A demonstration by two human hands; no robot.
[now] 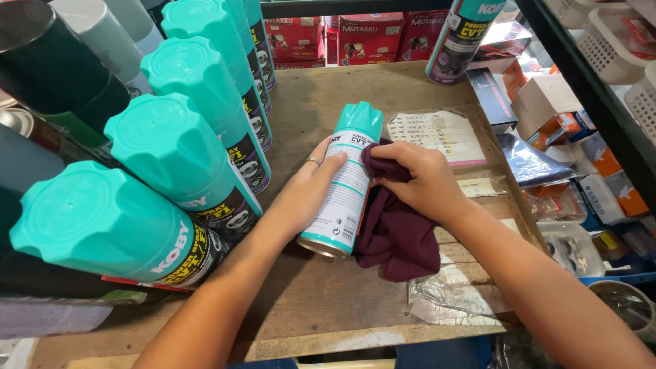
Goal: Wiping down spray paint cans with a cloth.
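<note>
L hand (pixel 307 188) grips a spray can (pixel 345 188) w/ a teal cap, fingers wrapped round its left side; a thin ring shows on one finger. The can is held tilted over the wooden shelf board (pixel 321 294), cap end pointing away from the person, metal bottom rim toward the camera.

R hand (pixel 420 179) is clenched on a dark maroon cloth (pixel 396 232), pressing it against the can's right side, approx. mid-body. The rest of the cloth hangs down and bunches on the board just beside the can's base.

On the left, a row of matching teal-capped spray cans (pixel 178 147) lies stacked w/ caps facing out (same kind as the held one). Further left are dark and grey cans (pixel 61 68). One more teal-capped can (pixel 465 37) stands near the back right. Red boxes (pixel 369 37) line the back of the shelf. Under the R forearm lie clear plastic packets (pixel 458 294), and a printed card in a sleeve (pixel 444 133) lies just behind the R hand. Small boxed goods (pixel 567 130) crowd the right side; white baskets (pixel 608 41) sit at top right.
</note>
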